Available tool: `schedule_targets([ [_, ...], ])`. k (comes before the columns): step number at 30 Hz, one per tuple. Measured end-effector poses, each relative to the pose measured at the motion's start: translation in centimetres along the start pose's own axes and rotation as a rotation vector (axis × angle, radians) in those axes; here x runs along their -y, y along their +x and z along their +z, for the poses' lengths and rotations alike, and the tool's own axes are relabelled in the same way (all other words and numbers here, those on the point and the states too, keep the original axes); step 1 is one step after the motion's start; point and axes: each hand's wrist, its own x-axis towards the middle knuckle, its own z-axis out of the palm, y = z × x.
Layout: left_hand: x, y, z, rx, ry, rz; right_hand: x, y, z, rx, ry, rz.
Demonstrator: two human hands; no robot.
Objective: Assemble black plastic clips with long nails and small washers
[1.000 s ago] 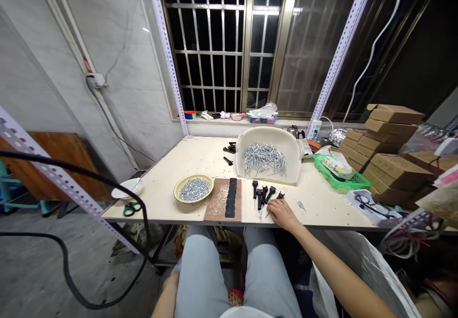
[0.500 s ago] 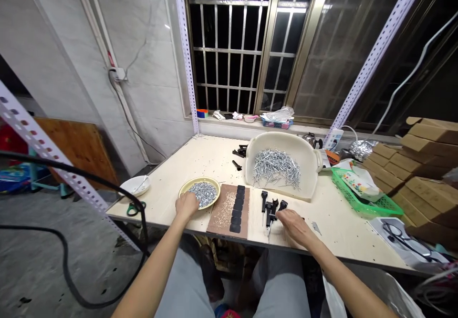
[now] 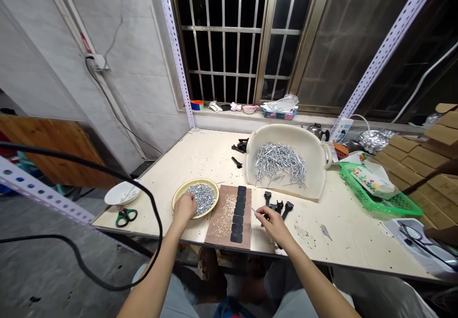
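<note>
My left hand [image 3: 185, 207] is at the near left side of a yellow bowl [image 3: 175, 195] of small metal pieces [image 3: 203, 198], its fingers bunched over them; what they pinch is hidden. Between the fingertips of my right hand [image 3: 270, 220] is a thin metal screw [image 3: 251, 207], pointing left toward a row of black pads [image 3: 237, 219] on a brown board [image 3: 219, 234]. Black plastic parts [image 3: 267, 196] lie just behind and beside my right hand. Farther back, a cream tray [image 3: 315, 191] holds a heap of long screws [image 3: 281, 161].
At the left edge are a white bowl [image 3: 113, 199] and green-handled scissors [image 3: 125, 217]; a black cable [image 3: 157, 218] loops in front of them. On the right stand a green basket [image 3: 400, 206] and cardboard boxes [image 3: 408, 153]. More black parts [image 3: 240, 145] lie behind.
My right hand has moved left from the black parts toward the pads, with the thin screw now visible in its fingers. My left hand reaches farther into the yellow bowl. The view has shifted.
</note>
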Motion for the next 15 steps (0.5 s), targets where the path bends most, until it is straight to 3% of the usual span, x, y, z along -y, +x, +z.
schedule_targets([
  [3,-0.6,-1.1,-0.5,-0.092,-0.107,-0.026,1.4,0.9,0.8,0.019,-0.037,-0.061],
  [6,-2.7,-3.0,-0.4,-0.12,-0.61,-0.094,3.5,1.8,1.6,0.049,-0.077,-0.154],
  [8,-4.8,-4.5,0.0,-0.054,-1.12,-0.162,5.0,2.3,2.4,0.051,-0.144,-0.228],
  [10,-6.7,-5.8,0.5,0.034,-1.438,-0.22,6.2,2.6,3.1,0.038,-0.255,-0.275],
  [15,-9.0,-7.5,1.7,0.153,-1.769,-0.303,7.3,2.1,3.3,-0.001,-0.468,-0.297],
])
